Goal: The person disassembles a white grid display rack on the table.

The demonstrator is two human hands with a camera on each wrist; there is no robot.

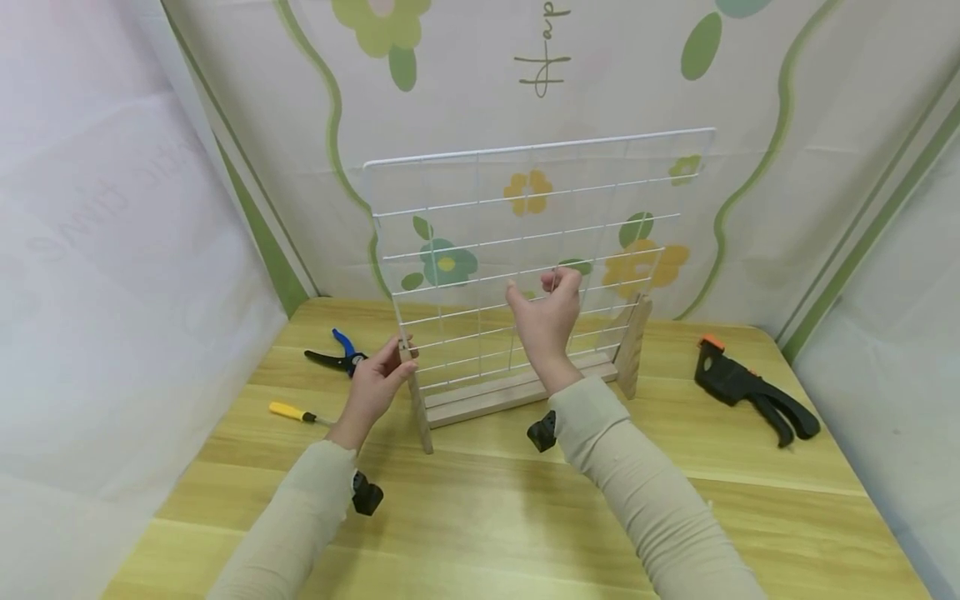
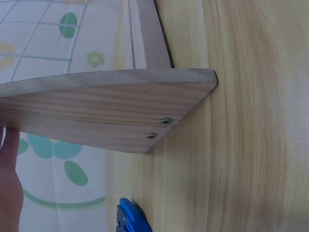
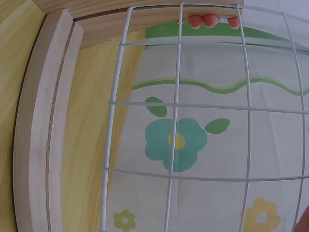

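A white wire grid [image 1: 478, 202] stands upright, leaning slightly, between two light wooden end panels. Two parallel wooden slats [image 1: 487, 406] join the panels low down. My left hand [image 1: 375, 385] pinches the upper part of the left end panel [image 2: 96, 106], thumb in front and fingers behind. Its red-looking fingertips [image 3: 211, 20] show past that panel in the right wrist view. My right hand [image 1: 549, 327] grips the grid near its middle, fingers curled at a wire and thumb raised. The right end panel [image 1: 634, 346] stands by the grid's other side, untouched.
Blue-and-black pliers [image 1: 343, 357] and a yellow-handled screwdriver [image 1: 292, 412] lie left of the frame. A black clamp with orange pads [image 1: 738, 387] lies at the right. A floral cloth [image 1: 622, 75] hangs behind the wooden table [image 1: 480, 533].
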